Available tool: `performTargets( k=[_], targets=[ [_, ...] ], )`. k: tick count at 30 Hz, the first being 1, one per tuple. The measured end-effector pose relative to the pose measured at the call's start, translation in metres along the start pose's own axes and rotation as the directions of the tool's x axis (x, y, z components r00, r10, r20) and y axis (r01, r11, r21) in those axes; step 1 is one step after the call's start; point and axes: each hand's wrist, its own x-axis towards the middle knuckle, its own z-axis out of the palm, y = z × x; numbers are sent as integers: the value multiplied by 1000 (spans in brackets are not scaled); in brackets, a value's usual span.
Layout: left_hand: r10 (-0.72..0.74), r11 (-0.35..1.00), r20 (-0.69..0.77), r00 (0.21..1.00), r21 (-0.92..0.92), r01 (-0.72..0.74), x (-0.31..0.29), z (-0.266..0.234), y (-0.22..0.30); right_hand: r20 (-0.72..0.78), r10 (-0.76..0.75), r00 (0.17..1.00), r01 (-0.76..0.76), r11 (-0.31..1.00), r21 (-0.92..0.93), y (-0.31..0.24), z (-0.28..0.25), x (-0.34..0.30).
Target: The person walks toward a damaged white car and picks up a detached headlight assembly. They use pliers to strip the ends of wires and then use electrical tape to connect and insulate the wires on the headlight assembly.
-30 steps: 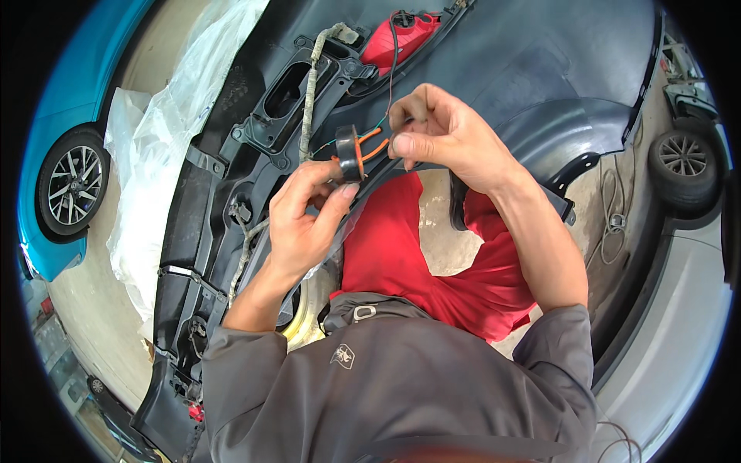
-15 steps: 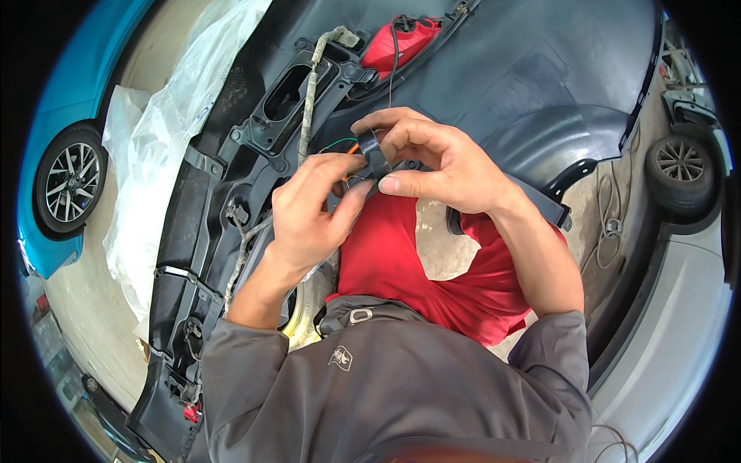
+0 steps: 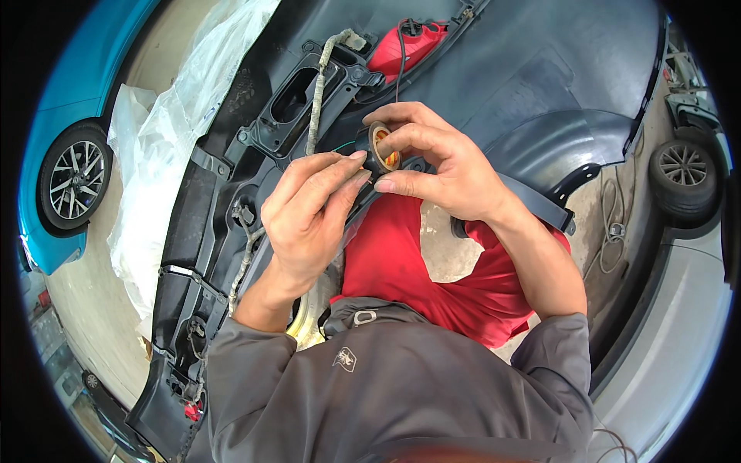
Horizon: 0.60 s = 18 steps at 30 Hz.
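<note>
A roll of black tape (image 3: 373,159) with a brown-orange core is in my right hand (image 3: 455,170), its fingers hooked into the core and its thumb below. My left hand (image 3: 305,212) is closed in a pinch just left of the roll. The fingertips hide most of what it pinches; a thin green wire (image 3: 344,145) runs up to that spot. Both hands are close together above my red trousers, over the edge of a dark car body part. Beyond them a thin dark cable (image 3: 400,58) hangs down past a red lamp (image 3: 409,50).
To the left lies a long black bumper (image 3: 181,231) with a taped wiring harness (image 3: 318,92) and brackets. Clear plastic sheeting (image 3: 166,147) covers part of it. A dark fender panel (image 3: 525,77) spreads ahead right. Blue (image 3: 69,69) and silver (image 3: 679,332) cars flank the area.
The tape roll has turned so that its open core now shows. My left fingers have drawn closer together beside it, and my right fingers now reach into the core.
</note>
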Motion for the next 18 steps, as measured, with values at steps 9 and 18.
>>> performTargets(
  k=[9, 18],
  targets=[
    [-294, 915, 34, 955, -279, 291, -6, 0, 3, 8, -117, 993, 117, 981, -153, -5, 0, -1],
    [-251, 946, -40, 967, -220, 237, -3, 2, 5, -17, -118, 993, 116, 986, -118, -4, 1, -1]
  ],
)
